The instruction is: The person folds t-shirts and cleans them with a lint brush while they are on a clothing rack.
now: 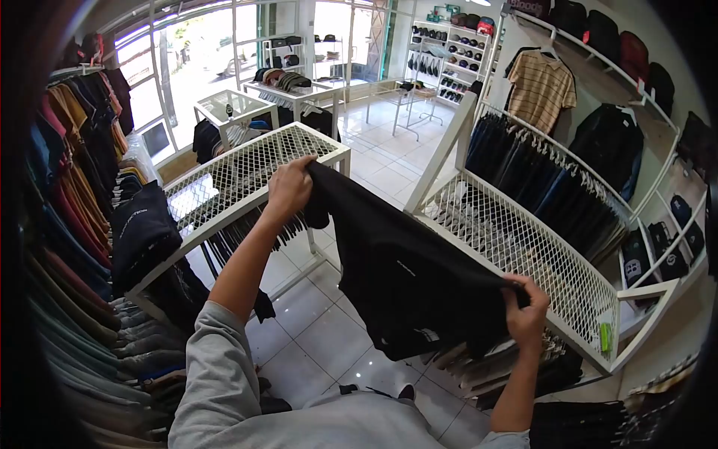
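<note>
- Black garment (pixel 374 262), stretched between the two hands over the tiled floor (pixel 318 355), with a mesh-topped rack on each side: left rack (pixel 258 153), right rack (pixel 523 254). Holding it well calls for an even pull outward, enough to flatten the cloth without straining the fabric where it is pinched.
- The cloth runs on a slant across the view, its lower part hanging loose in soft folds. Matching the height of the two grips would probably let it hang squarer, and a little lift would help its lower edge clear the right rack; whether they touch, I cannot tell.
- Grey sleeves (pixel 217 367) leave both forearms bare and out of the cloth's way. The arms reach forward and apart, which suits keeping the fabric open.
- Left hand (pixel 288 193): closed on the garment's upper corner, fingers curled down over a gathered bit of fabric. A smaller pinch would crease it less.
- Right hand (pixel 528 314): grasping the opposite end, fingers bent over the edge and the thumb pressing in to meet them. Part of that contact is hidden, so exactly how much cloth is caught cannot be told.
- Small pale lettering (pixel 406 268) shows on the dark face; smoothing the folds around it would keep it flat.
</note>
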A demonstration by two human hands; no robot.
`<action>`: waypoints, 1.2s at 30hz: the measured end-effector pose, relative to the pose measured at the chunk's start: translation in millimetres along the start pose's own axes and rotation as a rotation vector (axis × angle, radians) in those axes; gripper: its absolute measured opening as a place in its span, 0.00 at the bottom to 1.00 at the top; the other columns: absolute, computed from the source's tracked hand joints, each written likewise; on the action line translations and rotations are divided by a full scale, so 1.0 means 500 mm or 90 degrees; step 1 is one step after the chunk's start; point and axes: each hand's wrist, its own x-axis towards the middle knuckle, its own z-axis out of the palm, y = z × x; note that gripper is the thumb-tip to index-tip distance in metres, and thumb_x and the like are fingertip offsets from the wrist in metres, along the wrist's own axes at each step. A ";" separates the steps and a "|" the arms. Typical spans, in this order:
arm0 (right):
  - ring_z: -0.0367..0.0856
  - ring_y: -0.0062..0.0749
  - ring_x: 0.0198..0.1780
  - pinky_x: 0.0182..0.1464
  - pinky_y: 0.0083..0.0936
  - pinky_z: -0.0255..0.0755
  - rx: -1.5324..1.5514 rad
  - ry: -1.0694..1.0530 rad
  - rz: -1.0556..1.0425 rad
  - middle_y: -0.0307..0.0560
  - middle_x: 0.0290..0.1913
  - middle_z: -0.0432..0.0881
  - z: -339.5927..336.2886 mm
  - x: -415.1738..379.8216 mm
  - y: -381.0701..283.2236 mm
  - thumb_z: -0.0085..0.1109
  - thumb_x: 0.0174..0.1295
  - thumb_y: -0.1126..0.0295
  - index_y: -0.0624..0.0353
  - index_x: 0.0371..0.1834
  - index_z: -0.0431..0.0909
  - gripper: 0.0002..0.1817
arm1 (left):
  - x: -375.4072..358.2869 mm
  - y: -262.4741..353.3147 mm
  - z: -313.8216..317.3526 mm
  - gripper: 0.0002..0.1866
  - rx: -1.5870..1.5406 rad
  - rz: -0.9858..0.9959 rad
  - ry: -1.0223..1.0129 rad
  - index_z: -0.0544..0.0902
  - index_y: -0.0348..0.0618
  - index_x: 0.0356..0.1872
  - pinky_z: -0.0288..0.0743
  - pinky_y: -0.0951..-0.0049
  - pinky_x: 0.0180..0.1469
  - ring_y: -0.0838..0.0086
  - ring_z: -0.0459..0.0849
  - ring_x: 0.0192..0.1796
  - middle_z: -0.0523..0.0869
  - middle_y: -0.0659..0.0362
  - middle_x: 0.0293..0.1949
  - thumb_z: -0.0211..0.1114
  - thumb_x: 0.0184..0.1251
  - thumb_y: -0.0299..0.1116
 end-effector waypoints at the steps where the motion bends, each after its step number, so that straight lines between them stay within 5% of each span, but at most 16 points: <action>1: 0.83 0.31 0.36 0.42 0.25 0.75 0.076 -0.053 0.029 0.49 0.37 0.87 0.006 -0.010 0.000 0.67 0.64 0.77 0.62 0.48 0.86 0.10 | 0.013 -0.011 0.015 0.23 -0.108 -0.002 0.016 0.88 0.50 0.57 0.80 0.58 0.57 0.52 0.89 0.51 0.89 0.38 0.43 0.54 0.64 0.28; 3: 0.86 0.30 0.37 0.44 0.25 0.76 0.075 -0.078 0.062 0.49 0.34 0.88 0.021 -0.029 -0.025 0.66 0.64 0.79 0.64 0.46 0.87 0.09 | 0.028 -0.031 0.032 0.25 -0.140 0.064 0.024 0.85 0.50 0.65 0.80 0.66 0.56 0.60 0.91 0.45 0.91 0.43 0.43 0.51 0.70 0.24; 6: 0.86 0.26 0.38 0.44 0.24 0.78 0.223 -0.220 0.167 0.50 0.35 0.88 0.057 -0.080 -0.037 0.67 0.63 0.79 0.64 0.47 0.86 0.10 | 0.047 -0.033 0.022 0.21 -0.525 0.126 -0.091 0.83 0.33 0.63 0.79 0.75 0.58 0.73 0.86 0.51 0.88 0.55 0.53 0.52 0.72 0.18; 9: 0.84 0.24 0.35 0.41 0.24 0.78 0.291 -0.381 0.118 0.50 0.34 0.88 0.138 -0.153 -0.053 0.72 0.62 0.75 0.64 0.49 0.86 0.13 | 0.023 0.004 -0.046 0.21 -0.713 0.009 -0.286 0.83 0.33 0.63 0.84 0.74 0.55 0.73 0.89 0.50 0.89 0.53 0.51 0.53 0.73 0.20; 13: 0.78 0.20 0.33 0.37 0.21 0.74 0.284 -0.616 0.095 0.39 0.30 0.81 0.213 -0.145 -0.088 0.79 0.56 0.73 0.60 0.49 0.88 0.17 | -0.026 0.061 -0.106 0.21 -0.845 0.007 -0.351 0.81 0.33 0.65 0.85 0.72 0.58 0.72 0.90 0.52 0.88 0.51 0.55 0.54 0.74 0.22; 15: 0.80 0.28 0.33 0.38 0.26 0.77 0.307 -0.555 0.069 0.46 0.34 0.82 0.254 -0.116 -0.081 0.80 0.56 0.62 0.61 0.54 0.86 0.25 | -0.050 0.079 -0.128 0.21 -0.980 0.033 -0.398 0.80 0.31 0.66 0.85 0.70 0.59 0.70 0.90 0.54 0.87 0.48 0.59 0.55 0.75 0.25; 19: 0.80 0.30 0.48 0.47 0.26 0.76 0.399 -0.268 0.100 0.47 0.54 0.79 0.353 -0.030 -0.084 0.80 0.57 0.61 0.59 0.72 0.73 0.39 | -0.074 0.112 -0.180 0.25 -0.975 0.097 -0.404 0.78 0.28 0.67 0.83 0.68 0.63 0.66 0.88 0.59 0.85 0.45 0.61 0.57 0.74 0.31; 25: 0.72 0.43 0.70 0.66 0.41 0.68 0.479 -0.195 0.042 0.54 0.70 0.72 0.467 0.052 -0.140 0.80 0.53 0.53 0.57 0.80 0.60 0.53 | -0.094 0.126 -0.250 0.28 -0.958 0.206 -0.420 0.75 0.21 0.67 0.80 0.65 0.67 0.62 0.87 0.62 0.83 0.40 0.63 0.56 0.74 0.35; 28: 0.74 0.37 0.70 0.67 0.36 0.69 0.567 -0.177 -0.021 0.52 0.69 0.74 0.494 0.071 -0.176 0.78 0.58 0.57 0.59 0.80 0.60 0.50 | -0.098 0.104 -0.254 0.28 -0.947 0.156 -0.386 0.74 0.21 0.67 0.77 0.65 0.70 0.62 0.86 0.62 0.82 0.40 0.64 0.54 0.75 0.35; 30: 0.75 0.32 0.68 0.67 0.29 0.70 0.738 -0.255 0.068 0.50 0.69 0.76 0.477 0.080 -0.207 0.68 0.69 0.64 0.63 0.77 0.63 0.37 | -0.111 0.092 -0.255 0.28 -0.945 0.142 -0.378 0.74 0.21 0.67 0.77 0.65 0.70 0.62 0.86 0.63 0.82 0.40 0.64 0.54 0.74 0.34; 33: 0.77 0.27 0.66 0.67 0.24 0.71 0.899 -0.264 -0.027 0.47 0.66 0.79 0.501 0.056 -0.180 0.56 0.76 0.71 0.66 0.73 0.68 0.24 | -0.117 0.089 -0.254 0.27 -0.974 0.120 -0.404 0.74 0.20 0.67 0.77 0.65 0.70 0.60 0.85 0.64 0.82 0.39 0.64 0.53 0.72 0.30; 35: 0.78 0.29 0.65 0.71 0.31 0.69 0.749 -0.283 0.022 0.48 0.66 0.80 0.471 0.035 -0.175 0.50 0.79 0.67 0.65 0.70 0.73 0.21 | -0.125 0.079 -0.249 0.28 -0.959 0.069 -0.345 0.73 0.19 0.68 0.77 0.65 0.70 0.59 0.85 0.64 0.80 0.38 0.66 0.51 0.70 0.28; 36: 0.77 0.32 0.68 0.73 0.34 0.67 0.932 -0.244 0.222 0.49 0.67 0.80 0.473 0.018 -0.164 0.50 0.78 0.63 0.64 0.70 0.74 0.23 | -0.132 0.073 -0.249 0.30 -0.980 0.101 -0.347 0.71 0.19 0.70 0.76 0.64 0.71 0.59 0.84 0.66 0.79 0.37 0.67 0.51 0.71 0.30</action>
